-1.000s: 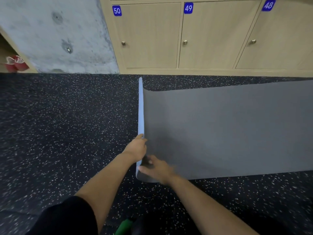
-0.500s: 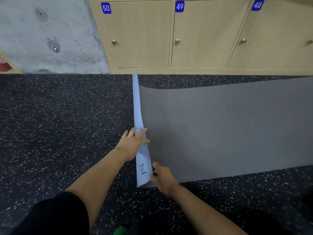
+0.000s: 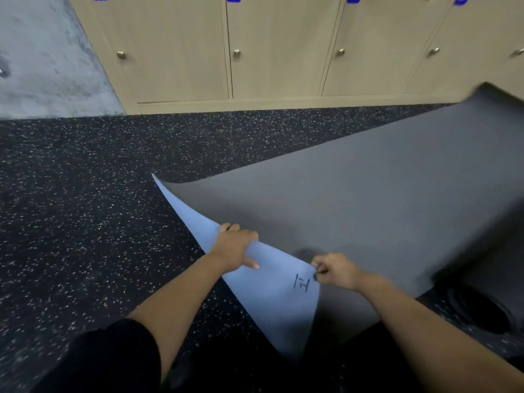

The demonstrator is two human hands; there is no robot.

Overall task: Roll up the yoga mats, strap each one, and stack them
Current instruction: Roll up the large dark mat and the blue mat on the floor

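Head view: the grey yoga mat (image 3: 368, 194) lies on the speckled floor (image 3: 85, 194) before the lockers (image 3: 283, 46), its near end raised so the blue underside shows. The left hand (image 3: 235, 245) grips the raised edge, fingers curled over it; the right hand (image 3: 336, 270) pinches the same edge beside an inked mark (image 3: 302, 282).

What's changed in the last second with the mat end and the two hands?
The end of the mat has been lifted higher and drawn toward the person, baring much more of its blue underside. The left hand, open against the edge half a second ago, now grips it; the right hand pinches the edge by the handwritten mark. Unchanged: no roll started, lockers shut.
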